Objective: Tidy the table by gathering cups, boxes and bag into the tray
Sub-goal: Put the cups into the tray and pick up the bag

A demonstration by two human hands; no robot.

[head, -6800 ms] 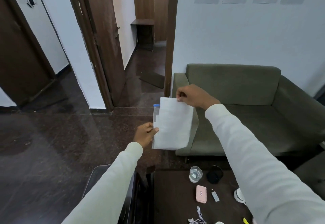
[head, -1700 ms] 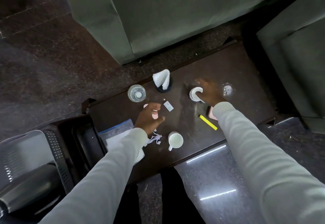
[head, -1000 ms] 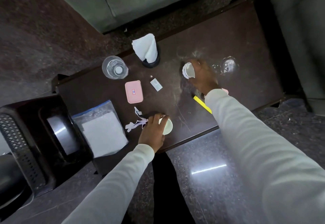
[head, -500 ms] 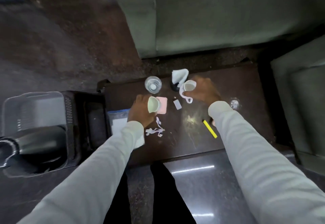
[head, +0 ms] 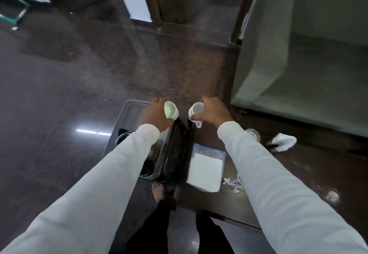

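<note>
Mid-task: left hand fingers clamped on cup, right hand fingers clamped on second cup, both above tray; bag, glass left on bench

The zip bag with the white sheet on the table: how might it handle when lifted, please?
The zip bag lies flat and thin, so it probably feels light and floppy. Its clear film looks smooth, so it may be slippery. It overhangs the table edge slightly, so a push could slide it off.
</note>
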